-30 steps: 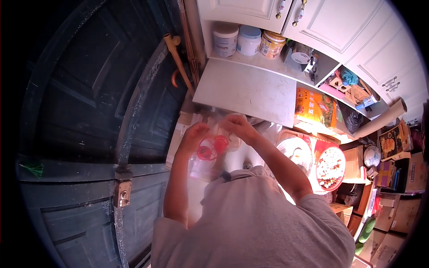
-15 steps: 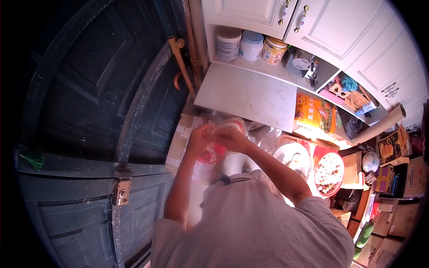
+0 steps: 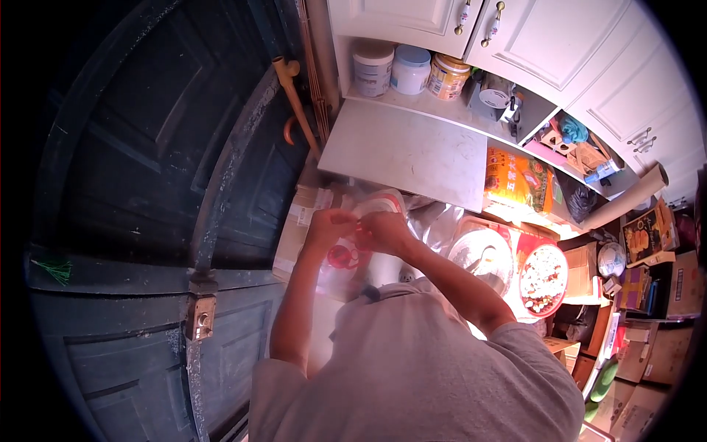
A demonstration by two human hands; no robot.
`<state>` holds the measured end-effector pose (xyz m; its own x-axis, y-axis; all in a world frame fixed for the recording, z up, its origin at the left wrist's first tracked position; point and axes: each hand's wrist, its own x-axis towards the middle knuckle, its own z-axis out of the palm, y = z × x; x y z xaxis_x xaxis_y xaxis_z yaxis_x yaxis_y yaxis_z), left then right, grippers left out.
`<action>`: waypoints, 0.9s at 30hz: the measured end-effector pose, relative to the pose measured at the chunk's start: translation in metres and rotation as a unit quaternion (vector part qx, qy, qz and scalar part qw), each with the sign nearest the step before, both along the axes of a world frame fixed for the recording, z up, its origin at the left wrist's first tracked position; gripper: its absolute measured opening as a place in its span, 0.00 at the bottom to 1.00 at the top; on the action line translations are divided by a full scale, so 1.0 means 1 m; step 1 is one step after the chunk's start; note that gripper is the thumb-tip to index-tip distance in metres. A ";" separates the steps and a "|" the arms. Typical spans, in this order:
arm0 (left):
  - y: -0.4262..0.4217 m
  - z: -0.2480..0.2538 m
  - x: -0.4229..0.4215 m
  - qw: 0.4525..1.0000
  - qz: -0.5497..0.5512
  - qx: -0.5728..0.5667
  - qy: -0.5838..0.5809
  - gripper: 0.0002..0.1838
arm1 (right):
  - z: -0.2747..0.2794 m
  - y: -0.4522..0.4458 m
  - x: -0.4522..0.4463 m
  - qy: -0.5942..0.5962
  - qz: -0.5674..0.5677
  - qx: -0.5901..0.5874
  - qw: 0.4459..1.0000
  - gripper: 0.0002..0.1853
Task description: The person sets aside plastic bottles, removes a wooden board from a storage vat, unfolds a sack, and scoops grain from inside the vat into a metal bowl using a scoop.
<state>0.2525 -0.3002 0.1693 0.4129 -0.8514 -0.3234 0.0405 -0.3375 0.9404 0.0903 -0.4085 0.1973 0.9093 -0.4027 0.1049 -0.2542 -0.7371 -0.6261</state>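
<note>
A clear plastic bag with red printing hangs below and behind my hands, left of the centre of the head view. My left hand is closed, its fingertips pinching the bag's upper part. My right hand is curled shut on the bag too, close beside the left one, fingertips almost meeting. Which part of the bag's edge each hand grips is too small to make out. Just right of the bag lies shiny silvery plastic.
A grey board juts out from the shelf ahead. A white bowl and a red-rimmed basin of pale and brown pieces stand to the right. Dark panelled doors close off the left. Cardboard boxes are stacked far right.
My fingers have shifted slightly on the bag, the hands now a little lower and the left fingertips stretched further toward the right hand. The view has tilted slightly.
</note>
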 end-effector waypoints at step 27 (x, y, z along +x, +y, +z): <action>0.001 0.017 0.003 0.997 -0.065 -0.035 0.009 0.12 | -0.020 -0.016 0.008 -0.149 0.051 0.192 0.969 0.05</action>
